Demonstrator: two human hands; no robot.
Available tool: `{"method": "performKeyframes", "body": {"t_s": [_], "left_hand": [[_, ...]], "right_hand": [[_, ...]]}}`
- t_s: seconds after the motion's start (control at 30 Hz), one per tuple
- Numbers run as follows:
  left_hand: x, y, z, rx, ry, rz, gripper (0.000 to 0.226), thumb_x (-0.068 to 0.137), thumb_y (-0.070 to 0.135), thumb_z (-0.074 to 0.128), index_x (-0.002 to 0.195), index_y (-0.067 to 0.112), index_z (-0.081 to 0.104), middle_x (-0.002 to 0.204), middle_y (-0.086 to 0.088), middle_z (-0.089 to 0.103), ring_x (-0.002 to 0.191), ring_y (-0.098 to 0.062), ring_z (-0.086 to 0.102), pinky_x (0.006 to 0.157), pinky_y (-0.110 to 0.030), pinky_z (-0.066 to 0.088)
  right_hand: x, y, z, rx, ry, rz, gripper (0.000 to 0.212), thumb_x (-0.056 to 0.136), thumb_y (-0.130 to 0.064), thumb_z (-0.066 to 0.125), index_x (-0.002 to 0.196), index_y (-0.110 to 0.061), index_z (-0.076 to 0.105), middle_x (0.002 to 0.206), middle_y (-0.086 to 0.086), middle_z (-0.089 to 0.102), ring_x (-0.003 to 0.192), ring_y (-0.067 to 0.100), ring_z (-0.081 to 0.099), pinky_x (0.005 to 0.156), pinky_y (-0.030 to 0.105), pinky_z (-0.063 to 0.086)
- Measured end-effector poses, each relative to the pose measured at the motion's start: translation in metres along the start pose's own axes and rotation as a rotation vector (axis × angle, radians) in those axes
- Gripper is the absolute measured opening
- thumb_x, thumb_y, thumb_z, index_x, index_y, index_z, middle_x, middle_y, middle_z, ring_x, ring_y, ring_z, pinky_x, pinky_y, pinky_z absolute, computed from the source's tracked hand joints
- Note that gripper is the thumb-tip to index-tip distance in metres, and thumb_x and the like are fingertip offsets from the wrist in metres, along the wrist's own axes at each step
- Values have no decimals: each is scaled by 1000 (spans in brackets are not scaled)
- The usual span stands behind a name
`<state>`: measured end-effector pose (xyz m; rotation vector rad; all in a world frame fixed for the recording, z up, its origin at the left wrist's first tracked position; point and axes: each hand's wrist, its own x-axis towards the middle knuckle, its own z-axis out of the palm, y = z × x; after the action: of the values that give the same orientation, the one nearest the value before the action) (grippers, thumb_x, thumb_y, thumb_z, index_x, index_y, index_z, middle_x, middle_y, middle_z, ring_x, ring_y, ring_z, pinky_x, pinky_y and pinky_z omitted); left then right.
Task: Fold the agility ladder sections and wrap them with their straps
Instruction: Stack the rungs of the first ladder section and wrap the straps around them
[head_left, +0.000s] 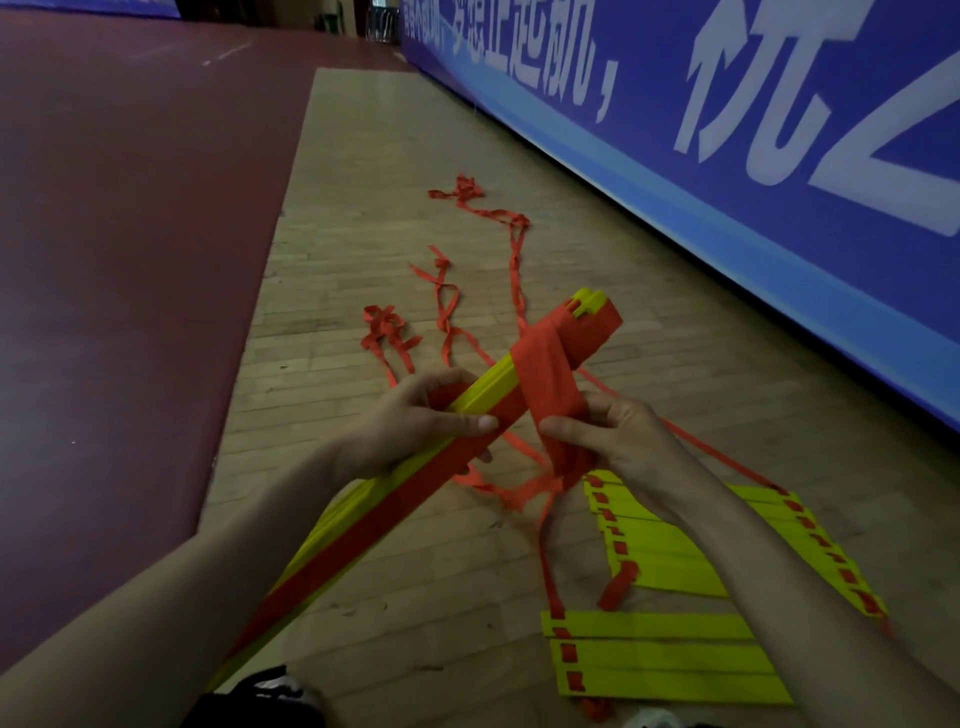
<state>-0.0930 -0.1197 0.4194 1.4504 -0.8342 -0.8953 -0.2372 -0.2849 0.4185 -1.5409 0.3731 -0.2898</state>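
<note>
Wooden floor (363, 260) beside a blue banner (727, 156): left hand (415, 421) fingers grip the folded ladder bundle (395, 499) held above it; right hand (618, 436) fingers pinch the red strap (545, 374) wound around it.

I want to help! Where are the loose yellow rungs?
Head view, lower right: the loose yellow rungs lie flat on the wooden floor, below the right hand.

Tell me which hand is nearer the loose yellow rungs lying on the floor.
Right. The right hand, pinching the red strap, is just above the loose yellow rungs in the picture; the left hand grips the folded bundle farther left.
</note>
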Motion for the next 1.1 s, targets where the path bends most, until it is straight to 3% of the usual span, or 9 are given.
{"method": "performKeyframes", "body": {"t_s": [0.17, 0.23, 0.37, 0.5, 0.63, 0.7, 0.8, 0.9, 1.1], "left_hand": [[-5, 7, -4, -115, -137, -41, 38, 82, 9, 69, 117, -4, 57, 99, -24, 65, 75, -30, 70, 59, -35, 59], [-7, 8, -5, -176, -228, -68, 40, 79, 16, 74, 115, 2, 63, 110, -27, 61, 78, -32, 71, 61, -35, 59], [-8, 5, -8, -269, -481, -116, 40, 74, 30, 79, 109, 14, 69, 106, -12, 70, 80, -28, 72, 63, -35, 59], [-6, -3, -3, -349, -585, -181, 42, 72, 30, 81, 108, 12, 70, 101, -10, 71, 76, -25, 72, 60, -33, 59], [-4, 1, -2, -176, -424, -142, 55, 69, 45, 80, 111, 12, 66, 94, -6, 68, 70, -23, 66, 62, -30, 56], [-1, 2, 1, 100, -292, -78, 60, 71, 47, 75, 118, 12, 60, 90, -3, 64, 74, -23, 60, 67, -33, 52], [6, -9, 13, 566, -31, 49, 45, 76, 34, 78, 113, 17, 60, 82, -1, 63, 71, -18, 63, 72, -39, 56], [8, -23, 19, 833, 171, 173, 32, 89, 32, 65, 116, 18, 57, 93, -5, 66, 83, -23, 65, 74, -43, 53], [-3, -25, 15, 1204, 278, 305, 63, 87, 67, 30, 130, 24, 48, 121, 4, 60, 99, -28, 65, 71, -44, 53]], "right_hand": [[-1, 0, 3, -17, 85, -34, 48, 62, -19, 76, 101, 6, 63, 87, 16, 72, 74, 21, 65, 70, 33, 51], [-3, -2, 4, 8, 55, -71, 45, 60, -14, 77, 101, -3, 63, 81, 8, 73, 69, 14, 67, 64, 25, 53], [-10, -7, 5, 35, -119, -104, 37, 55, -5, 80, 90, -6, 67, 71, -2, 72, 63, 8, 66, 61, 19, 52], [-17, -15, 7, 183, -239, -21, 12, 66, 2, 64, 76, 0, 58, 39, -1, 47, 25, 6, 36, 33, 11, 30], [-13, -16, 13, 250, -106, -20, 16, 68, -5, 68, 78, -3, 56, 42, -3, 44, 25, 4, 31, 32, 13, 26], [-6, -15, 14, 311, -25, 1, 14, 70, -11, 63, 80, -5, 54, 39, -5, 40, 24, 2, 28, 31, 14, 24], [2, -12, 12, 418, 41, 66, 14, 72, -12, 63, 77, -8, 51, 35, -8, 35, 23, 1, 26, 30, 13, 21], [8, -9, 13, 457, 78, 104, 15, 70, -13, 66, 76, -9, 53, 37, -6, 31, 25, 1, 26, 29, 14, 23], [9, -8, 10, 115, 97, -30, 12, 79, -15, 70, 84, -11, 59, 43, -11, 49, 33, 2, 41, 35, 16, 33]]}}
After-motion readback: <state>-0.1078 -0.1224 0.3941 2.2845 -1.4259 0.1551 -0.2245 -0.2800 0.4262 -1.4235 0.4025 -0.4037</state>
